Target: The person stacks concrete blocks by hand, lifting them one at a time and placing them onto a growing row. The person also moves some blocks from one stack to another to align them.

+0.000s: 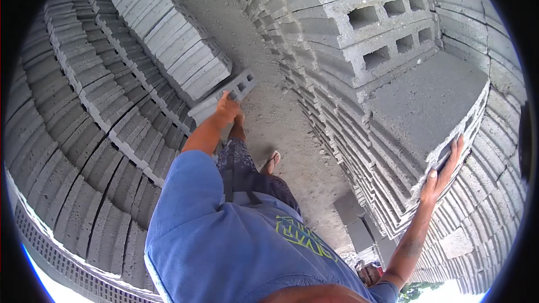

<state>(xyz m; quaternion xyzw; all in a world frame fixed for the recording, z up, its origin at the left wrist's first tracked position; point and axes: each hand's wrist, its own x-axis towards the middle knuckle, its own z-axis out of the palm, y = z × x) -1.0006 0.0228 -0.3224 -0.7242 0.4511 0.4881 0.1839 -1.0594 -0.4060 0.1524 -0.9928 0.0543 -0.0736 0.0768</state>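
My left hand (227,108) grips a grey hollow concrete block (245,85) low down beside a row of upright blocks. Its fingers lie over the block's upper edge, near the square holes in its end. On the right, my right hand (443,171) holds the near end of a grey block (429,92) on top of a tall stack. The thumb is at the block's edge and the fingers run along its end face, partly over a dark hollow. Both blocks touch neighbouring blocks.
Stacked blocks (84,90) fill the left side. A lighter row (174,33) stands nearer the middle. Hollow blocks (379,17) rise above the right stack. Between them runs a dirt path (269,101), with my sandalled foot (272,161) on it. More blocks (359,235) lie low at the right.
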